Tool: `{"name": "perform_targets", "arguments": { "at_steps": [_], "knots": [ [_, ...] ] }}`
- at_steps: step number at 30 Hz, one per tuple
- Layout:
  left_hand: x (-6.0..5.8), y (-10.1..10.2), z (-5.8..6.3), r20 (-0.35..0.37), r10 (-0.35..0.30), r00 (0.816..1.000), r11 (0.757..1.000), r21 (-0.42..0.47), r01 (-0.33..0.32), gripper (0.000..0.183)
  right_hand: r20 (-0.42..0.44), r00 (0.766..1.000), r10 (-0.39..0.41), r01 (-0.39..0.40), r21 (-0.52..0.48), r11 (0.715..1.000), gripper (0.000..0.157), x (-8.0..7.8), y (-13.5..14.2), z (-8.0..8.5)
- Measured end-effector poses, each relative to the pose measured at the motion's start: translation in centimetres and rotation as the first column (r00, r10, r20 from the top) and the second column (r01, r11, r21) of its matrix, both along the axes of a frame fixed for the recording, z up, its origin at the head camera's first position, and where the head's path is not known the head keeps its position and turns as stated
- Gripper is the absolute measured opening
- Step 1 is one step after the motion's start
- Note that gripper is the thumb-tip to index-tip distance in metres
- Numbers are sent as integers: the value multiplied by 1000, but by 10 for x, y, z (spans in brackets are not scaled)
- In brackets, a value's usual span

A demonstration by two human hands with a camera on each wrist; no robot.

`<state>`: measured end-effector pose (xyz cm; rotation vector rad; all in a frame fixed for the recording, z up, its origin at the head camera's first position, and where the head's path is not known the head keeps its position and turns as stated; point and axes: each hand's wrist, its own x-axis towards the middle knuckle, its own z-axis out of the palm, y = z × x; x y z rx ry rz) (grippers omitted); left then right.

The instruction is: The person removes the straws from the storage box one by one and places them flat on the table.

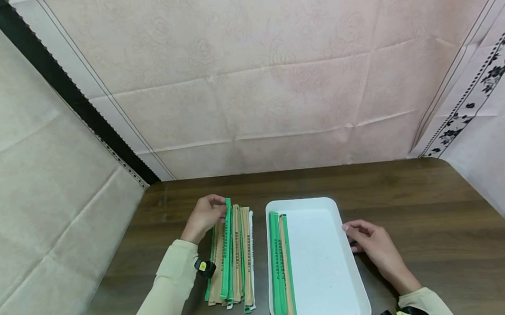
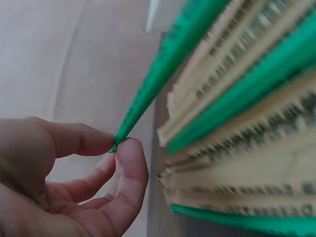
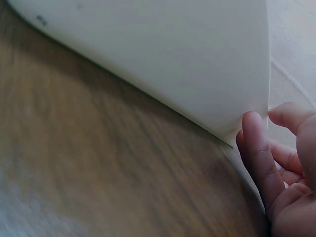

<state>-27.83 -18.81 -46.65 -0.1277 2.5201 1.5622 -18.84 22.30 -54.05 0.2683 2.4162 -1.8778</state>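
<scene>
My left hand (image 1: 205, 218) pinches the far end of a long, thin green paper packet (image 1: 228, 254) between thumb and fingertips. In the left wrist view that green packet (image 2: 157, 74) slants up from the fingertips, over a bundle of similar tan packets (image 2: 237, 175) and green ones with dark print. What the wrappers contain is hidden. To the right lies a white rectangular tray (image 1: 318, 263), with a few green and tan packets (image 1: 279, 265) lengthwise along its left side. My right hand (image 1: 375, 246) pinches the tray's right rim; in the right wrist view, fingertips meet at the tray's edge (image 3: 197, 94).
Both the bundle and the tray lie on a dark wood-grain table (image 1: 430, 205). A pale patterned cloth (image 1: 275, 104) hangs behind its far edge, with more cloth at both sides. Dark bands with yellow patches circle both wrists.
</scene>
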Motion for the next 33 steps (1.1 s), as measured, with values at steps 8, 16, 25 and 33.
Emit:
{"name": "perform_targets", "arguments": {
  "at_steps": [8, 16, 25, 33],
  "knots": [
    [0, -2, -15, -2, 53, 999, 995, -83, -53, 24, -9, 1000, 1, -1, 8, 1000, 44, 1, 0, 0],
    [2, -1, -15, -59, 62, 996, 976, -207, -73, 25, -16, 1000, 9, -9, 17, 1000, 45, 1, 0, 2],
    [8, 10, 8, -142, -6, 990, 980, -198, -23, 25, -11, 1000, 10, -10, 29, 1000, 46, 0, -1, 3],
    [21, 38, 34, -106, -98, 990, 993, -71, 91, 31, -7, 1000, 6, -6, 27, 1000, 45, 0, -1, 3]
  ]
}}
